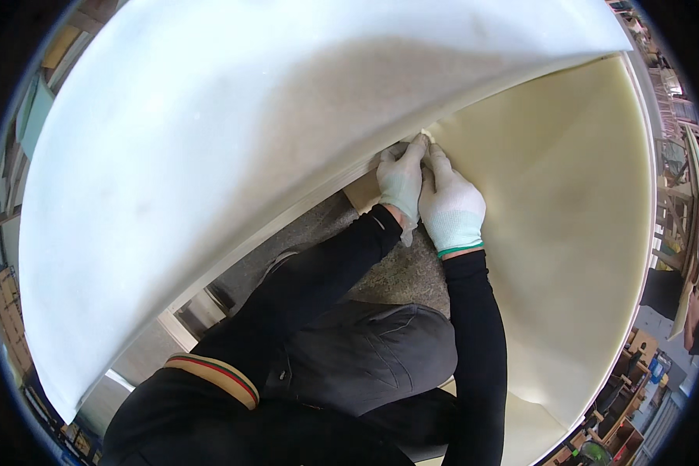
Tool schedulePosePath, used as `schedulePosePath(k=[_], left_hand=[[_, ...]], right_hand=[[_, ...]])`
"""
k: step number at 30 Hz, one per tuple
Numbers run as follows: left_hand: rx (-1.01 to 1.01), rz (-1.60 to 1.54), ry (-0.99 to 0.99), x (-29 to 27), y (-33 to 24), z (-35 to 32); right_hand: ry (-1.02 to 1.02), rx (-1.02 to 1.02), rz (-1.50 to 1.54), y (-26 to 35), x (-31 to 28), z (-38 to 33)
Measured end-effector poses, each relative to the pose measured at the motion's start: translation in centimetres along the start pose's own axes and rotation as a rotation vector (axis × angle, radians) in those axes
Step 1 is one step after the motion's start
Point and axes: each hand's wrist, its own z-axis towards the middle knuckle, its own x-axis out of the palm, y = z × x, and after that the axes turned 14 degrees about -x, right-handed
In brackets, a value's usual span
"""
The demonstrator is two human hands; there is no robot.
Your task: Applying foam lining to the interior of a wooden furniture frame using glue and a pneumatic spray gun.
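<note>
My left hand and my right hand, both in white knit gloves, meet at the middle of the view. Their fingertips close together on the corner of a cream-yellow foam sheet, against a pale wooden rail. Fingers hide part of the pinched edge, a small pale tip of which shows above them. The cream sheet spreads down the right side in a wide curve. A large white sheet, which looks like foam or padding, covers the upper left and overhangs the rail.
Below the rail show a grey floor and a piece of brown board. My bent leg in dark trousers is under my forearms. Shelves and timber stand at the right rim, with bins and tools at the lower right.
</note>
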Motion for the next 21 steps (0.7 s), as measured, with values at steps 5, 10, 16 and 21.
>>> schedulePosePath(k=[5, 10, 16, 21], left_hand=[[0.019, -0.039, 0.014, 0.9, -0.3, 0.5], [-0.058, 0.028, 0.047, 0.7, -1.1, -1.0], [0.036, 0.094, 0.123, -2.9, -0.5, -0.5], [-0.145, 0.050, 0.044, 0.6, -1.8, -2.1]], right_hand=[[-0.002, -0.013, -0.014, -0.7, 0.4, 0.1], [-0.131, -0.041, 0.069, -0.1, -0.7, 0.3], [-0.271, 0.010, 0.346, 0.8, -3.7, -0.4], [-0.180, 0.039, 0.404, -0.8, -5.3, -3.2]])
